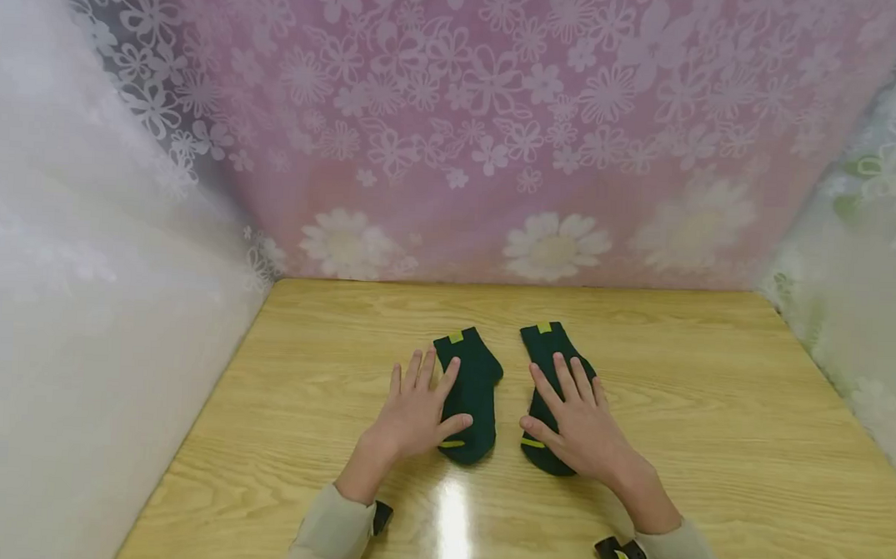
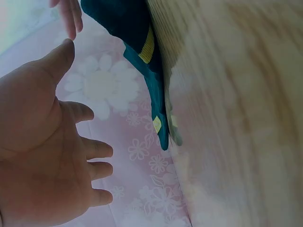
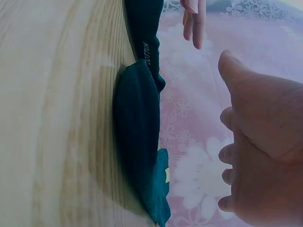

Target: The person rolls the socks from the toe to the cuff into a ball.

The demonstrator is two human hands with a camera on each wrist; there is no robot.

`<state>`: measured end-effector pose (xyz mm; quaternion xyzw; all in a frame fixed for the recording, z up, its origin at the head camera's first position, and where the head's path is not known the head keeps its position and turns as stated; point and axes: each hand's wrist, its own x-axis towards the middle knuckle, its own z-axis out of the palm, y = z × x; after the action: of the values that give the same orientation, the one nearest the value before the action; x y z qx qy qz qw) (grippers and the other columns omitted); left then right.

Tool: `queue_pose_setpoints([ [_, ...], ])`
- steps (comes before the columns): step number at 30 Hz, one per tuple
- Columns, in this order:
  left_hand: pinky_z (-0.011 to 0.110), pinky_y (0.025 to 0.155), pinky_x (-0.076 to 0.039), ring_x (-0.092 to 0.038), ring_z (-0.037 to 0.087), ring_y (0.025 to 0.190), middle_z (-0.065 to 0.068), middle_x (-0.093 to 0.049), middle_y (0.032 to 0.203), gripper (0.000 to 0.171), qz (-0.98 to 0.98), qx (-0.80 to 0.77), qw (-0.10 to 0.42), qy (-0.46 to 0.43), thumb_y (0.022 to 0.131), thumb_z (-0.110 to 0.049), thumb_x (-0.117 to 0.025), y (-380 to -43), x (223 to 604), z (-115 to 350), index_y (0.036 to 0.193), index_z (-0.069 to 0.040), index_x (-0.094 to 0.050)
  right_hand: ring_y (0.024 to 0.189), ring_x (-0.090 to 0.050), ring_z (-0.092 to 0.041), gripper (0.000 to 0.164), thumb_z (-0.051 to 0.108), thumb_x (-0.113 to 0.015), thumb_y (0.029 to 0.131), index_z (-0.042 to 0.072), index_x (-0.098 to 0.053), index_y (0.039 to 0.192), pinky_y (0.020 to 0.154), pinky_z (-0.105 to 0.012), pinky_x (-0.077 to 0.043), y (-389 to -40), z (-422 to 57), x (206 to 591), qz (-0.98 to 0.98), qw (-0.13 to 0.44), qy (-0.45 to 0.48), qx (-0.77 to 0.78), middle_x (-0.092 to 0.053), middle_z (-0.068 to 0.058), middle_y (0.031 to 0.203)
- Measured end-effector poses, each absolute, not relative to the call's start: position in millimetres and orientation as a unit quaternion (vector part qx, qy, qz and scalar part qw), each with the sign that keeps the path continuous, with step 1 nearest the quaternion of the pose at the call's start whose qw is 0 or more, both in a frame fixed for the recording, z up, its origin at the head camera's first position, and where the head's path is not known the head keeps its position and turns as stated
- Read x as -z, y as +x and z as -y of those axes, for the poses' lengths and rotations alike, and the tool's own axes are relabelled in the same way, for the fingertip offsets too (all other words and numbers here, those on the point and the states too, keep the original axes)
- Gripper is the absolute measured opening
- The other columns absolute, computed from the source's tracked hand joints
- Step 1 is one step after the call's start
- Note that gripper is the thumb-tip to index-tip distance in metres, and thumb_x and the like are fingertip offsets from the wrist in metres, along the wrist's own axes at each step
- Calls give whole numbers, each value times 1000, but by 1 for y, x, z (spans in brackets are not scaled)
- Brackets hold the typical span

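Observation:
Two dark green socks lie flat, side by side, on a wooden table. The left sock has a yellow tab at its cuff and a yellow line near its toe. My left hand is spread over its left edge; in the left wrist view a gap shows between the palm and the sock. Over the right sock, marked the same way, my right hand spreads its fingers. The right wrist view shows that hand also held apart from the sock. Neither hand holds anything.
The wood-grain table reaches back to a pink flowered curtain. Pale walls of cloth flank it, left and right. Light reflects off the table between the forearms. Black wrist devices sit under the sleeves.

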<state>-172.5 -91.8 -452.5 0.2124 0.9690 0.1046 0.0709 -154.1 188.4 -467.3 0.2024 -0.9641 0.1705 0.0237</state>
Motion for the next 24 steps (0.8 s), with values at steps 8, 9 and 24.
queue_pose_setpoints([
  [8,61,119,2,13,33,151,14,10,165,85,-963,-123,78,226,97,-67,-40,-176,449,88,161,-24,-4,149,0,-47,79,52,-53,99,12,-21,159,111,-72,-10,-155,-193,463,961,25,199,-192,-4,-24,164],
  [9,61,119,2,13,33,151,14,10,165,85,-963,-124,76,228,97,-67,-40,-176,448,88,161,-24,-4,149,-1,-48,79,51,-54,99,11,-22,159,111,-73,-9,-156,-193,463,959,23,199,-199,-4,-25,164],
  [24,60,117,-20,-19,41,148,21,-19,161,74,-942,-174,41,283,102,-48,-51,-176,432,80,159,-15,-20,142,-15,-58,72,32,-64,98,0,-32,153,107,-74,-21,-171,-212,457,944,14,210,-254,-16,-36,156],
])
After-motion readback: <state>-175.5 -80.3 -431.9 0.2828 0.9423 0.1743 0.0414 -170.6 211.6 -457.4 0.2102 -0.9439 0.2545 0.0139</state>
